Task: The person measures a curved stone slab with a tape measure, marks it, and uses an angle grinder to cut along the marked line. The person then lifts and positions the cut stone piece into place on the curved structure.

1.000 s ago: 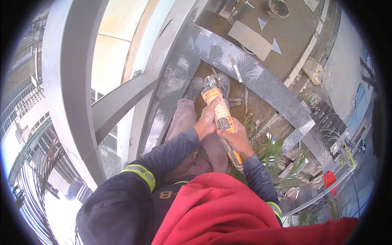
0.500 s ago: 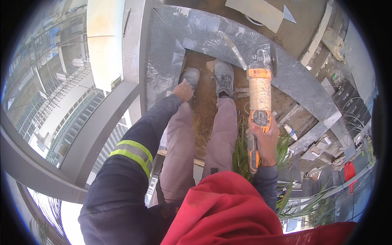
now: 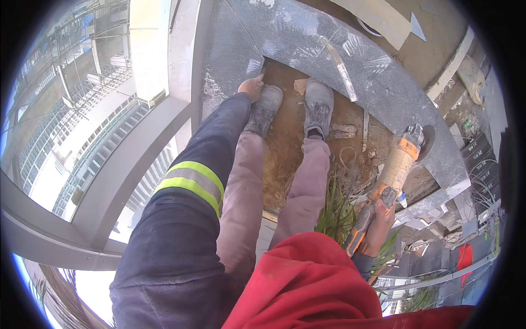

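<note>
Right hand (image 3: 379, 226): fingers wrapped around angle grinder, near its rear end.
Angle grinder (image 3: 395, 172): orange and cream, dusty, right of the legs; head points up and away to the right.
Disc (image 3: 427, 143): on grinder head, in front of grey slab (image 3: 235, 41) in view; can't tell if touching.
Left hand (image 3: 251, 88): reaches to the slab's inner edge, beside left shoe (image 3: 267, 107); can't tell if fingers are pinching or just resting.
Shoes: left one and right shoe (image 3: 319, 107), both on brown ground (image 3: 287, 142) inside the slab's corner.
Pale strip (image 3: 339, 70): lies on the slab, lower end by its inner edge.
Plant leaves (image 3: 335, 211): green, between right leg and grinder.
Left sleeve (image 3: 170, 236): dark, with yellow-and-grey band.
Red cloth (image 3: 307, 279): bottom centre.
</note>
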The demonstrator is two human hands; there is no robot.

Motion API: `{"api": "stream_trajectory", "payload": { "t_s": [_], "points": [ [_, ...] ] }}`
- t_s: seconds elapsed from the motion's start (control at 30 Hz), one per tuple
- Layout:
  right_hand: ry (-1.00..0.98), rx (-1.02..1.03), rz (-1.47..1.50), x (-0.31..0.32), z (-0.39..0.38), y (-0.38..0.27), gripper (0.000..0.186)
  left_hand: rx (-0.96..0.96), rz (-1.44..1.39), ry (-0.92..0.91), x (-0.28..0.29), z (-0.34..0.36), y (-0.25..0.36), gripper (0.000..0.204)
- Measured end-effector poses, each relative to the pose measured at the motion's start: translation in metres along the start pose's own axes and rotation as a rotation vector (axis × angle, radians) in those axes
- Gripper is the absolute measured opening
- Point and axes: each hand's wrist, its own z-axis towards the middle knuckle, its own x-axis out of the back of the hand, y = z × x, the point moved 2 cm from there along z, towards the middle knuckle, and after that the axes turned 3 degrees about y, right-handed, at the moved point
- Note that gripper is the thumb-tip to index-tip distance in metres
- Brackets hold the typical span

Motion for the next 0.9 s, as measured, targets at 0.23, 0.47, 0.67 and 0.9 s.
{"api": "stream_trajectory", "payload": {
  "t_s": [0.23, 0.47, 0.67, 0.9],
  "points": [
    [-0.085, 0.026, -0.057, -0.023, -0.010, -0.010, 0.056, 0.071, -0.066, 0.176, -0.009, -0.009, 0.012, 0.034],
    [-0.173, 0.086, -0.110, -0.051, -0.023, -0.031, 0.055, 0.359, -0.640, 0.561, -0.009, -0.046, 0.057, 0.023],
    [-0.178, 0.086, -0.134, -0.081, -0.045, -0.042, 0.057, 0.764, -1.334, 0.557, -0.029, -0.093, 0.101, 0.029],
    [-0.225, 0.062, -0.161, -0.098, -0.047, -0.023, 0.057, 1.648, -1.729, 0.594, -0.133, -0.091, 0.076, 0.056]
  ]
}}
